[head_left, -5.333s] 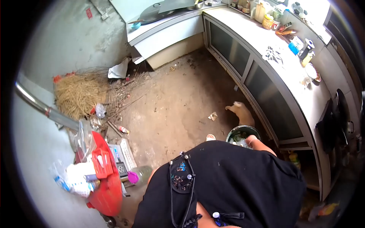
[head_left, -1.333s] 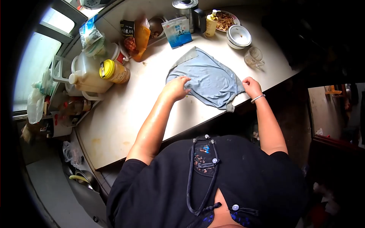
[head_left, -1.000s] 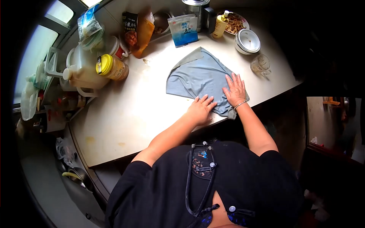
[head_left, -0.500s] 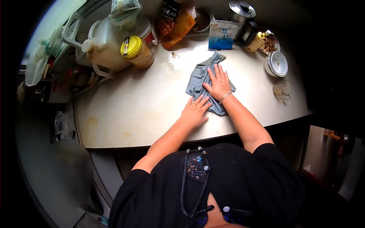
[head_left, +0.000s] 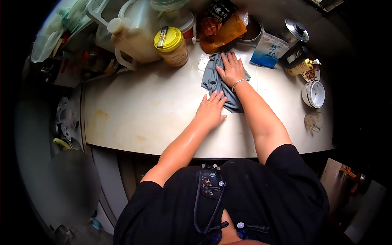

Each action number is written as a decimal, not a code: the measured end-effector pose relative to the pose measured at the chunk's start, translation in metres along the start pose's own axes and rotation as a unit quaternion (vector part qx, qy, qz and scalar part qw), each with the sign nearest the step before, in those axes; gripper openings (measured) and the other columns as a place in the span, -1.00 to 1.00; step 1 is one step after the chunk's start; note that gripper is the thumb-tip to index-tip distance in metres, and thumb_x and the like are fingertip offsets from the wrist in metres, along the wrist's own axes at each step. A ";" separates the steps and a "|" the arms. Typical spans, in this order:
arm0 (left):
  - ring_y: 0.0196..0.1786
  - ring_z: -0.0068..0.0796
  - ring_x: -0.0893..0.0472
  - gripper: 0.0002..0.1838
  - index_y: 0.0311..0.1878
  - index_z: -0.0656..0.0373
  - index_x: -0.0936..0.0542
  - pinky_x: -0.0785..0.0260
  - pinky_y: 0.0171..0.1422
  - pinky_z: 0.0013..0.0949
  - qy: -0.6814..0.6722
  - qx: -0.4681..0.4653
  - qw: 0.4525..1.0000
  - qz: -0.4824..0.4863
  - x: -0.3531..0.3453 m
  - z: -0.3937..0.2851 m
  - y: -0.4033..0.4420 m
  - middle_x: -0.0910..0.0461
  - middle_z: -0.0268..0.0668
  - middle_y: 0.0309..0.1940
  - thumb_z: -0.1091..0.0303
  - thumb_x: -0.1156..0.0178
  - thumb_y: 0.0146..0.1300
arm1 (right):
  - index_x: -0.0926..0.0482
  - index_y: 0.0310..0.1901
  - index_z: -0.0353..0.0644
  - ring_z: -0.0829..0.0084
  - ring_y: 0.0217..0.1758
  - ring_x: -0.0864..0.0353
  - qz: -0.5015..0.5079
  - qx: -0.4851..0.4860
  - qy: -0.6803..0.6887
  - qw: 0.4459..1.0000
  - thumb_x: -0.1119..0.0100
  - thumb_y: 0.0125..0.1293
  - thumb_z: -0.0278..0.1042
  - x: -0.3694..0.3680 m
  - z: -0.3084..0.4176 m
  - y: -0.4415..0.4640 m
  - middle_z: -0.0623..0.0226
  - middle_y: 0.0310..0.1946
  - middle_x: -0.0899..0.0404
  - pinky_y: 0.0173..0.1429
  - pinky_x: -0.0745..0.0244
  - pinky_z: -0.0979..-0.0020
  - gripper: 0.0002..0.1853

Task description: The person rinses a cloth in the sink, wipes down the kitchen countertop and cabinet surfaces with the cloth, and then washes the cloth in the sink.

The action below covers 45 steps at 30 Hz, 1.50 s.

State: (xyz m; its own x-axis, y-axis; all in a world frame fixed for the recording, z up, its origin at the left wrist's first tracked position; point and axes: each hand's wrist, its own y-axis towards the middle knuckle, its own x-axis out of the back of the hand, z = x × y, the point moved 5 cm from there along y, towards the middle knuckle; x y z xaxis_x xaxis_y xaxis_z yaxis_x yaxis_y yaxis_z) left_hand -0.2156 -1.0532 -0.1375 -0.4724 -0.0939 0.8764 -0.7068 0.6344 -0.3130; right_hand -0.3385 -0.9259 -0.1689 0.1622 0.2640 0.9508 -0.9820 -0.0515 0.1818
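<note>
A crumpled grey-blue cloth [head_left: 213, 76] lies on the pale tabletop [head_left: 134, 106]. My right hand [head_left: 231, 70], with a bangle at the wrist, rests flat on the cloth's far part, fingers stretched towards the back. Nearer to me, my left hand [head_left: 210, 108] lies palm down with spread fingers. Its fingertips touch the cloth's left edge, and a ring shows on one finger. Just beyond the cloth stands an orange pouch [head_left: 228, 34]. A blue and white packet [head_left: 269, 51] is to the right of my right hand.
A yellow-lidded jar [head_left: 171, 47] and a big plastic jug [head_left: 136, 34] stand at back left. Along the right are a metal pot with a dark lid knob [head_left: 297, 30], a pump bottle [head_left: 300, 67], a white bowl [head_left: 314, 94] and a glass cup [head_left: 313, 121].
Both hands and the cloth have slid towards the back left, closer to the orange pouch, partly covering the bright patch there. The camera view has also turned and shifted.
</note>
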 end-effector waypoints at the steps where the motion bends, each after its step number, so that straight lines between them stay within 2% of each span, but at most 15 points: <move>1: 0.48 -0.32 0.02 -0.25 0.36 0.06 -0.20 0.21 0.51 -0.09 -0.002 0.005 1.000 -0.002 0.002 0.004 0.001 -0.03 -0.28 0.43 0.05 -0.21 0.12 | -0.21 0.32 -0.07 0.12 0.44 -0.03 0.019 0.005 -0.006 1.000 0.04 0.24 0.06 -0.001 0.004 0.008 0.06 0.35 -0.12 0.45 0.12 0.04 -0.35; 4: 0.48 -0.34 0.01 -0.24 0.36 0.07 -0.19 0.19 0.51 -0.11 -0.014 0.019 1.000 -0.006 0.008 0.013 0.002 -0.04 -0.27 0.43 0.06 -0.21 0.12 | -0.32 0.24 -0.03 0.18 0.35 -0.18 -0.003 0.035 -0.009 0.999 0.01 0.18 -0.03 -0.004 0.018 0.025 0.15 0.24 -0.29 0.42 0.06 0.03 -0.42; 7: 0.48 -0.35 0.01 -0.25 0.36 0.07 -0.20 0.20 0.51 -0.11 -0.032 0.029 0.999 -0.009 0.012 0.019 0.000 -0.04 -0.28 0.43 0.06 -0.21 0.12 | -0.38 0.16 -0.08 0.16 0.21 -0.32 0.039 0.044 0.059 0.997 0.05 0.03 -0.28 -0.009 0.028 0.038 0.16 0.06 -0.44 0.37 -0.04 0.05 -0.45; 11: 0.48 -0.36 0.00 -0.25 0.36 0.07 -0.21 0.20 0.51 -0.13 -0.040 0.034 0.999 -0.009 0.012 0.022 -0.003 -0.04 -0.30 0.43 0.06 -0.21 0.12 | -0.37 0.17 -0.05 0.17 0.18 -0.36 0.061 0.056 0.058 0.995 0.06 0.04 -0.31 -0.014 0.037 0.046 0.17 0.04 -0.46 0.35 -0.12 0.12 -0.44; 16: 0.47 -0.37 0.00 -0.25 0.36 0.07 -0.20 0.19 0.51 -0.13 -0.048 0.035 0.998 -0.013 0.010 0.024 -0.008 -0.03 -0.31 0.43 0.06 -0.21 0.12 | -0.45 0.09 -0.03 0.20 0.21 -0.37 0.109 0.062 0.160 0.979 0.05 -0.01 -0.47 -0.017 0.046 0.050 0.24 0.15 -0.43 0.28 -0.27 0.26 -0.48; 20: 0.47 -0.36 -0.02 -0.28 0.35 0.08 -0.22 0.18 0.51 -0.13 -0.051 0.033 0.998 -0.013 0.009 0.025 -0.016 -0.06 -0.30 0.42 0.08 -0.20 0.13 | -0.51 0.02 -0.04 0.25 0.30 -0.30 0.098 0.145 0.188 0.966 0.05 -0.03 -0.54 -0.017 0.057 0.039 0.35 0.21 -0.39 0.37 -0.16 0.19 -0.51; 23: 0.46 -0.35 -0.04 -0.30 0.34 0.08 -0.24 0.18 0.51 -0.12 -0.047 0.023 0.999 -0.011 0.006 0.025 -0.026 -0.10 -0.30 0.41 0.11 -0.19 0.14 | -0.53 -0.03 -0.04 0.36 0.40 -0.17 0.129 0.199 0.178 0.955 0.08 -0.03 -0.58 -0.015 0.069 0.019 0.42 0.23 -0.39 0.46 0.10 0.03 -0.53; 25: 0.46 -0.34 -0.05 -0.31 0.33 0.07 -0.25 0.18 0.51 -0.12 -0.042 0.014 0.999 -0.012 0.000 0.026 -0.035 -0.12 -0.29 0.40 0.12 -0.19 0.14 | -0.56 -0.07 -0.04 0.38 0.37 -0.23 0.114 0.203 0.191 0.954 0.07 -0.03 -0.58 -0.013 0.077 0.003 0.44 0.20 -0.42 0.45 0.03 0.06 -0.56; 28: 0.38 -0.34 -0.21 -0.42 0.24 0.07 -0.39 0.05 0.46 -0.13 -0.043 -0.012 0.996 -0.075 -0.007 0.027 -0.054 -0.30 -0.28 0.29 0.16 -0.19 0.13 | -0.60 -0.12 0.00 0.40 0.32 -0.31 0.088 0.247 0.198 0.945 0.01 -0.02 -0.56 -0.010 0.099 -0.030 0.47 0.15 -0.47 0.40 -0.10 0.13 -0.60; 30: 0.23 -0.38 -0.38 -0.58 0.06 0.07 -0.54 -0.11 0.34 -0.18 -0.077 -0.028 0.992 -0.091 -0.008 0.028 -0.071 -0.49 -0.32 0.11 0.19 -0.19 0.12 | -0.61 -0.12 0.01 0.40 0.30 -0.34 0.088 0.261 0.222 0.935 -0.04 -0.01 -0.53 -0.009 0.122 -0.059 0.47 0.14 -0.48 0.39 -0.14 0.16 -0.63; 31: 0.03 -0.43 -0.49 -0.73 -0.14 0.07 -0.63 -0.20 0.19 -0.24 -0.070 -0.051 0.983 -0.162 -0.005 0.026 -0.086 -0.59 -0.38 -0.08 0.24 -0.20 0.08 | -0.62 -0.14 0.01 0.39 0.29 -0.36 0.083 0.274 0.233 0.929 -0.06 -0.01 -0.52 -0.008 0.135 -0.073 0.45 0.12 -0.50 0.37 -0.17 0.17 -0.65; 34: -0.07 -0.43 -0.51 -0.78 -0.22 0.05 -0.64 -0.23 0.12 -0.26 -0.069 -0.085 0.978 -0.179 -0.018 0.028 -0.132 -0.61 -0.38 -0.17 0.29 -0.24 0.02 | -0.65 -0.21 -0.01 0.34 0.24 -0.41 0.082 0.307 0.285 0.905 -0.09 -0.03 -0.53 -0.009 0.172 -0.117 0.36 0.07 -0.54 0.31 -0.25 0.21 -0.69; 38: -0.14 -0.39 -0.52 -0.83 -0.30 0.06 -0.63 -0.25 0.05 -0.24 -0.044 -0.154 0.962 -0.222 -0.020 0.025 -0.171 -0.60 -0.35 -0.25 0.35 -0.27 -0.03 | -0.64 -0.20 -0.09 0.21 0.04 -0.52 0.171 0.242 0.404 0.865 0.00 -0.07 -0.63 -0.004 0.192 -0.151 0.27 -0.01 -0.57 0.17 -0.40 0.33 -0.62; 41: -0.16 -0.31 -0.52 -0.85 -0.35 0.13 -0.59 -0.28 0.04 -0.23 -0.049 -0.159 0.951 -0.260 -0.009 0.020 -0.162 -0.56 -0.32 -0.33 0.37 -0.27 -0.04 | -0.62 -0.16 -0.13 0.16 0.05 -0.51 0.106 0.132 0.448 0.878 0.06 -0.07 -0.66 0.037 0.163 -0.140 0.22 -0.01 -0.57 0.21 -0.38 0.30 -0.58; 45: -0.22 -0.30 -0.54 -0.79 -0.27 0.15 -0.58 -0.36 -0.04 -0.28 -0.098 -0.223 0.924 -0.294 0.005 -0.014 -0.126 -0.55 -0.31 -0.31 0.43 -0.28 -0.04 | -0.56 0.00 -0.25 0.42 -0.02 -0.58 0.210 -0.101 0.512 0.827 0.15 -0.02 -0.70 0.084 0.090 -0.131 0.17 -0.07 -0.60 0.15 -0.40 0.50 -0.50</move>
State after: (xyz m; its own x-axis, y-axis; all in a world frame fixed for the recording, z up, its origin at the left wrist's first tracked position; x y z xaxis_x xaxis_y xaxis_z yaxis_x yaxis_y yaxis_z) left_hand -0.1217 -1.1228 -0.0889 -0.1930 -0.6331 0.7496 -0.6055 0.6780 0.4167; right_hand -0.1878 -0.9841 -0.0906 -0.2631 0.9460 0.1893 -0.9438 -0.2117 -0.2538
